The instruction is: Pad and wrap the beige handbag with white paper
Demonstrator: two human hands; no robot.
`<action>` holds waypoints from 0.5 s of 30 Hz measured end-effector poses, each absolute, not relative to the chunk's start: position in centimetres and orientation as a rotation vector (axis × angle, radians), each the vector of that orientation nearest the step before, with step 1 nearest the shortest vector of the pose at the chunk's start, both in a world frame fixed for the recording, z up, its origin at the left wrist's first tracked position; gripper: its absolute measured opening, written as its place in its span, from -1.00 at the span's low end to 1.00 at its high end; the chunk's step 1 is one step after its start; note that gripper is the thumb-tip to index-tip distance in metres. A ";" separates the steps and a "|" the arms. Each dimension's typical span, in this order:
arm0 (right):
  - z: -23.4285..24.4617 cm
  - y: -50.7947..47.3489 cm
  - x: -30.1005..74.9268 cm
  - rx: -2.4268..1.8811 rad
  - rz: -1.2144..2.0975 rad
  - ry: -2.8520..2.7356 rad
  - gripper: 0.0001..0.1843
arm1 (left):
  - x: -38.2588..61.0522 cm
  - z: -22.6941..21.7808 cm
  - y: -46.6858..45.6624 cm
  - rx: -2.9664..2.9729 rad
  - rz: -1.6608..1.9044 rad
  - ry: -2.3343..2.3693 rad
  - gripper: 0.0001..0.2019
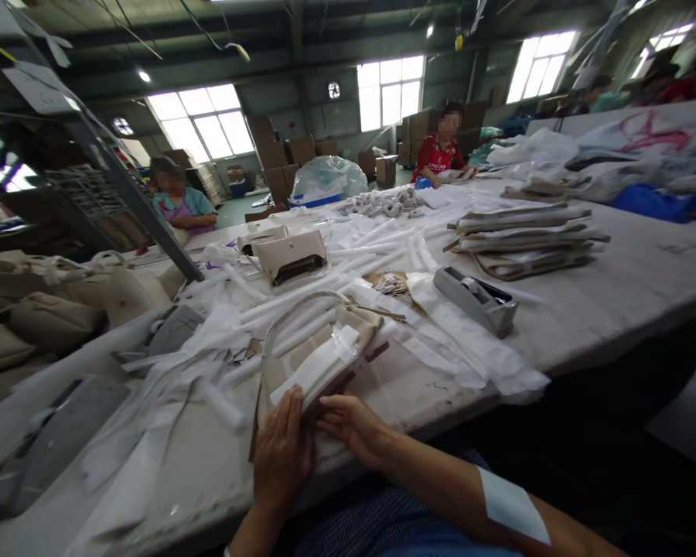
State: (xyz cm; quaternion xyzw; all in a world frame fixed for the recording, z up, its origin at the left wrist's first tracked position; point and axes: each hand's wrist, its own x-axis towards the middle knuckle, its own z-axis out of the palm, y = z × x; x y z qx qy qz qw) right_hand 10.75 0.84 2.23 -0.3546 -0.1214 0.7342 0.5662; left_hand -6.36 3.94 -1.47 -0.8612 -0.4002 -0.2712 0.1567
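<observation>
A beige handbag [274, 350] with a strap lies tilted on the table in front of me, a white sheet-like strip [310, 370] and clear plastic on its upper face. Across its near end lie the fingers of my left hand [281, 456], closed on the bag with the thumb partly hidden. My right hand [353, 425] is at the bag's near right edge, loosely curved, thumb and fingers apart; I see nothing held in it. On its forearm is a pale patch [513, 503]. Beyond the bag stands a grey tape dispenser [475, 298].
White rolled tubes [307, 290] and plastic sheets surround the bag. Beige bags [293, 255] stand behind, and a pile of flat bags [525, 240] is at right. Grey plates [73, 433] and a slanted metal post [133, 193] are at left. Two co-workers [441, 155] sit across the table.
</observation>
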 end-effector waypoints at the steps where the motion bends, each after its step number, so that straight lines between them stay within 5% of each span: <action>1: 2.4 0.8 10.8 -0.833 1.721 -0.270 -0.57 | -6.1 -1.5 3.7 -2.457 -0.766 -1.145 -0.27; 10: 3.8 0.0 14.6 -1.000 1.584 -0.938 -0.44 | -5.6 -1.4 4.2 -2.328 -0.865 -1.102 -0.31; 15: 1.5 -0.1 24.2 -1.600 0.367 -1.784 -0.58 | -5.3 0.3 4.6 -2.336 -0.972 -1.199 -0.35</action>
